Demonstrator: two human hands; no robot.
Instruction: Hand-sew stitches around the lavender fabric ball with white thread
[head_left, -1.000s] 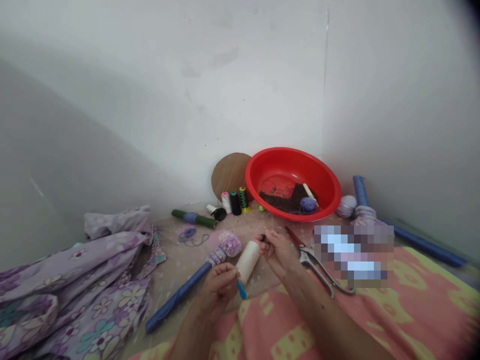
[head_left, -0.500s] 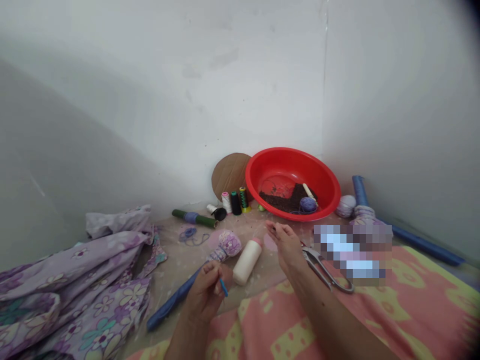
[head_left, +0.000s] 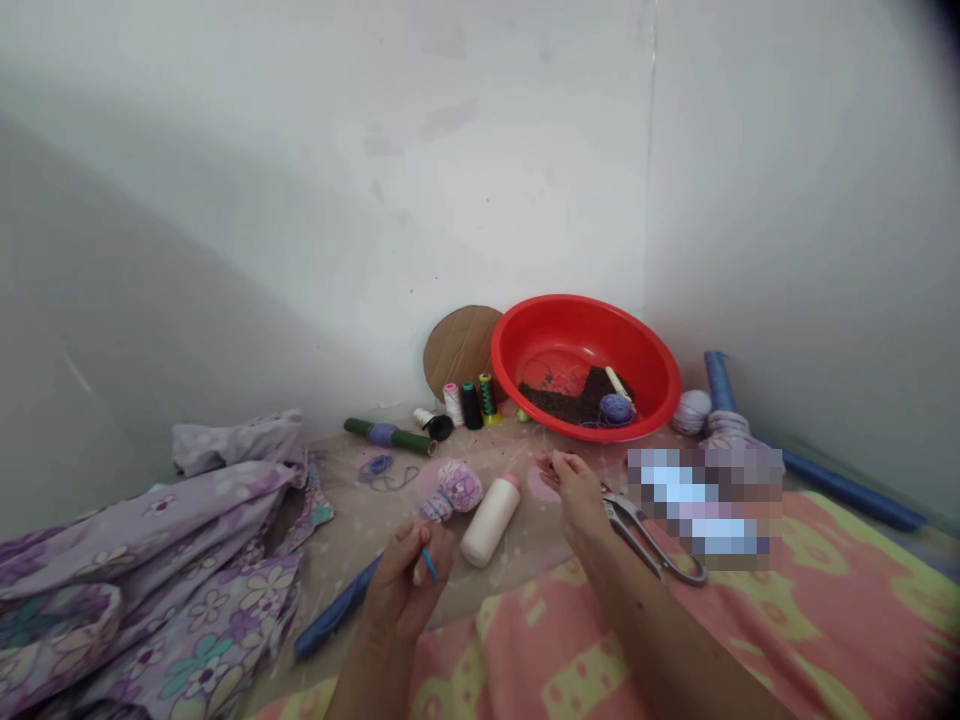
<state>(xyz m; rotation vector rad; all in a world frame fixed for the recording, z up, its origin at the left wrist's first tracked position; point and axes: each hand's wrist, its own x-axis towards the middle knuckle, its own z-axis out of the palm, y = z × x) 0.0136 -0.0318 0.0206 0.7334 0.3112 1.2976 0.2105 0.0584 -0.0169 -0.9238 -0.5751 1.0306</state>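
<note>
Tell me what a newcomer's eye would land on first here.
Probably the big, glossy red plastic basin, tilted near the pale walls, with dark material and a purple yarn ball inside. Next, perhaps, the pink-and-yellow patterned cloth spreading across the lower right. Between them, the two bare hands: the left holds a small blue tool, the right is beside metal-handled scissors.

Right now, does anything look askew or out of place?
The purple yarn lies in loose loops by the green tube, unwound, so it could snag. The red basin looks tipped forward rather than level. I see no clear spill or damage.
</note>
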